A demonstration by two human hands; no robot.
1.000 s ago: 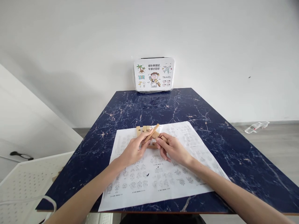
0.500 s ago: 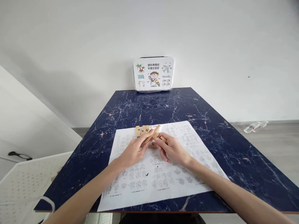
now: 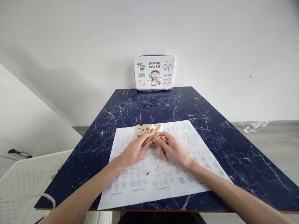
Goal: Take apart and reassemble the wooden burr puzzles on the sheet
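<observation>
My left hand [image 3: 133, 151] is closed, its thumb and fingers pinching a slim wooden puzzle piece [image 3: 157, 129] that slants up to the right. My right hand [image 3: 174, 151] meets it with curled fingers, gripping a small wooden block [image 3: 156, 134] that touches the slanted piece. How the two fit together is partly hidden by my fingers. Just beyond my left thumb stand several notched wooden blocks [image 3: 138, 129] in a row. More wooden pieces lie under and beside my hands, mostly covered. All rest on a white instruction sheet [image 3: 127, 196] printed with small line drawings.
The sheet lies on a dark blue marbled table [image 3: 112, 109]. A white cartoon-printed case [image 3: 154, 73] in clear wrap leans on the wall at the far edge. At left are a white perforated surface [image 3: 25, 177] and a pale cable [image 3: 48, 196]; a clear plastic item [image 3: 255, 126] lies on the floor at right.
My hands hold nearly the same pose around the wooden pieces. The view has shifted very slightly; nothing else has visibly moved.
</observation>
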